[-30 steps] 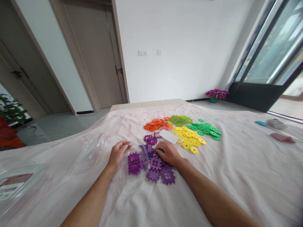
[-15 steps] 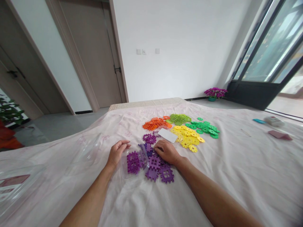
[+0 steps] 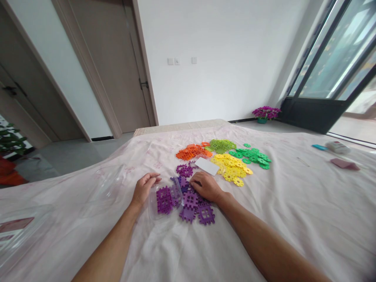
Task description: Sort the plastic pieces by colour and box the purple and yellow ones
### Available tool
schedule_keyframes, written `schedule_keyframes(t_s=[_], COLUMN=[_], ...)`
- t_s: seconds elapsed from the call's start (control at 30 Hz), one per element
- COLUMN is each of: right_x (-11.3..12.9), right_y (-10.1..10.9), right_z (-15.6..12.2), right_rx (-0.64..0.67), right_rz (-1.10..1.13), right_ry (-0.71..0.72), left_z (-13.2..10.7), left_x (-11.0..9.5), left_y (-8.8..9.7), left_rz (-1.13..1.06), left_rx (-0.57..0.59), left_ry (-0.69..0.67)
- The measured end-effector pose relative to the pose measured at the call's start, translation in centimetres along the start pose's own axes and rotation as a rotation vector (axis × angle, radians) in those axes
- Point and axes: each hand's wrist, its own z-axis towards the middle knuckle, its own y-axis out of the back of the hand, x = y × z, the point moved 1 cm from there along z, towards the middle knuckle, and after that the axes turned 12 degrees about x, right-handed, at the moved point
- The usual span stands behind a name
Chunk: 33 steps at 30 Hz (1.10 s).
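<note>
A clear plastic box lies on the cloth with flat purple interlocking building pieces in it. My left hand rests at the box's far left corner, fingers loosely stretched out and no piece visible in them. More purple building pieces form a loose pile along the box's right side, some solid and some with window openings. Over the far part of this pile is my right hand, its fingers curled down among the pieces. Its fingertips are hidden, so what they grip cannot be made out.
Beyond the hands lie heaps of orange pieces, lime-green pieces, yellow discs and green discs. A white card is near my right hand. Clear plastic containers stand at left; a pink cloth lies at right.
The whole view has shifted slightly. Both hands keep nearly the same place and pose, and the pieces have not visibly moved.
</note>
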Motion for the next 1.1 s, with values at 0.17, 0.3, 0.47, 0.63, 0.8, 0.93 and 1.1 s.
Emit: schedule_keyframes(t_s=[0.17, 0.3, 0.47, 0.63, 0.8, 0.93, 1.1], right_x=[0.07, 0.24, 0.4, 0.49, 0.39, 0.29, 0.22], right_y=[0.08, 0.24, 0.35, 0.39, 0.31, 0.23, 0.17], right_z=[-0.03, -0.08, -0.15, -0.15, -0.11, -0.15, -0.13], right_rx=[-0.005, -0.006, -0.01, -0.005, -0.005, -0.008, -0.014], right_rz=[0.003, 0.006, 0.009, 0.014, 0.006, 0.003, -0.004], right_ry=[0.003, 0.006, 0.003, -0.002, -0.002, -0.001, 0.0], left_z=[-0.11, -0.15, -0.2, -0.28, -0.3, -0.32, -0.18], left_x=[-0.18, -0.28, -0.35, -0.38, -0.45, -0.53, -0.26], left_y=[-0.05, -0.09, -0.12, -0.21, -0.23, -0.26, -0.22], left_rz=[-0.006, -0.011, -0.023, -0.036, -0.024, -0.034, -0.063], left_rx=[-0.004, -0.007, -0.021, -0.034, -0.043, -0.054, -0.071], left_ry=[0.004, 0.01, 0.006, 0.009, 0.003, 0.007, 0.004])
